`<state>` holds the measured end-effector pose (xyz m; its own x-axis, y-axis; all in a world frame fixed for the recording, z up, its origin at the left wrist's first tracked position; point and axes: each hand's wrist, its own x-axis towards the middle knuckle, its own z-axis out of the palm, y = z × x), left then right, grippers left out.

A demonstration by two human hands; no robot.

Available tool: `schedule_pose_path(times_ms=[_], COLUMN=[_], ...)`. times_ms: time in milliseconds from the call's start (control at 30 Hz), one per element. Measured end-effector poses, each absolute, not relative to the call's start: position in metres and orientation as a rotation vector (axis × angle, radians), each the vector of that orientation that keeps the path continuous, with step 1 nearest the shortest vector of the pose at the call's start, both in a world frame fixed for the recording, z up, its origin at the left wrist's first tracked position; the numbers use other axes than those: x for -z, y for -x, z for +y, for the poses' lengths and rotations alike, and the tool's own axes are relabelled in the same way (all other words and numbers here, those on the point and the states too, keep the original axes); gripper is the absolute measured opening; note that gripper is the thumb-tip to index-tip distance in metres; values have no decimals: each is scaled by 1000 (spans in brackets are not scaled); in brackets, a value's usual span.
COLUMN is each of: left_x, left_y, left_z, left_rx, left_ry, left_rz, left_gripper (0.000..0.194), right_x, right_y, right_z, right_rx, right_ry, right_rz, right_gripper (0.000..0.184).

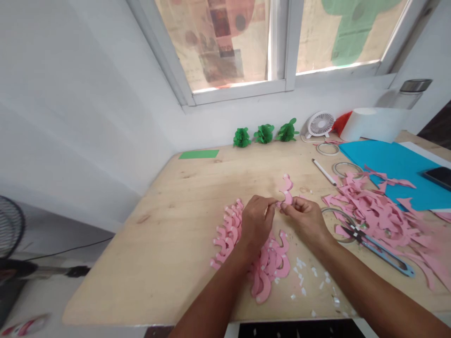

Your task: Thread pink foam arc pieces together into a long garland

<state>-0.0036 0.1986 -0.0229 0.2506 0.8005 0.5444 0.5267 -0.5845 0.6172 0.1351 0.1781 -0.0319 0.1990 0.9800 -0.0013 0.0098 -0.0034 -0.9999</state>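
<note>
Both hands meet over the middle of the table around a wavy pink paper cutout (288, 197). My left hand (259, 217) has thumb and forefinger closed at its lower left end. My right hand (303, 213) pinches the same cutout from the right, and its upper part sticks up above the fingers. Below and left of my left wrist lie rows of curved pink paper pieces (225, 237) with small white tabs. A looser heap of curved pink pieces (273, 260) lies between my forearms, partly hidden by the left one.
Pink scraps (380, 206) pile up on the right, beside scissors (380, 251) and tape rolls (347, 170). Further back are a white pen (324, 172), blue paper (394, 164), a phone (439, 177), a small fan (320, 124), green paper turtles (264, 134) and a green strip (199, 154).
</note>
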Motion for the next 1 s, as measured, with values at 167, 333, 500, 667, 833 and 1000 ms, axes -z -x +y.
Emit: schedule_pose_path(times_ms=[167, 333, 500, 667, 833, 1000], left_x=[26, 29, 27, 26, 26, 21], left_y=[4, 5, 6, 7, 7, 4], left_z=[200, 202, 202, 202, 202, 203], left_rx=[-1232, -1209, -1213, -1085, -1170, -1129], left_ry=[-2089, -2025, -2054, -2045, -1878, -1449], left_rz=[1327, 1377, 1340, 1401, 1332, 1093], left_gripper=[14, 18, 21, 18, 19, 20], right_x=[27, 29, 28, 27, 27, 27], right_y=[-134, -136, -136, -136, -136, -135], right_z=[177, 178, 177, 176, 176, 177], right_rx=[-1059, -1055, -1040, -1046, -1062, -1082], right_ry=[1324, 1339, 1354, 1352, 1336, 1318], right_rz=[-1056, -1065, -1070, -1070, -1064, -1058], right_gripper=[27, 27, 27, 27, 28, 26])
